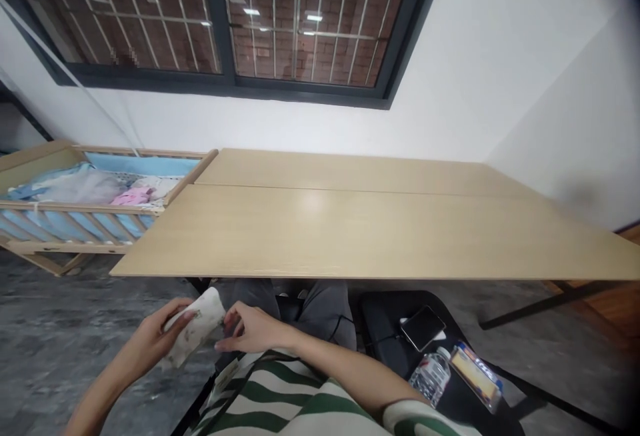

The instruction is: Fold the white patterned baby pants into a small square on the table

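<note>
My left hand (163, 333) is closed around a soft white tissue pack (197, 326) with small faint printed marks, held tilted in front of the table's near edge and above the floor. Close to the pack's right end is my right hand (253, 328), its fingers bent and the thumb apart from them. Nothing shows between those fingers, and a small gap seems to lie between them and the pack. My right forearm crosses over my striped top.
A wide wooden table (350, 236) stretches ahead, below a barred window (310, 23). Left of it stands a wooden crib (75, 247) with blue lining and bedding. On a black chair (383, 309) at right lie a phone (423, 328), a water bottle (431, 376) and a clear-topped package (475, 375).
</note>
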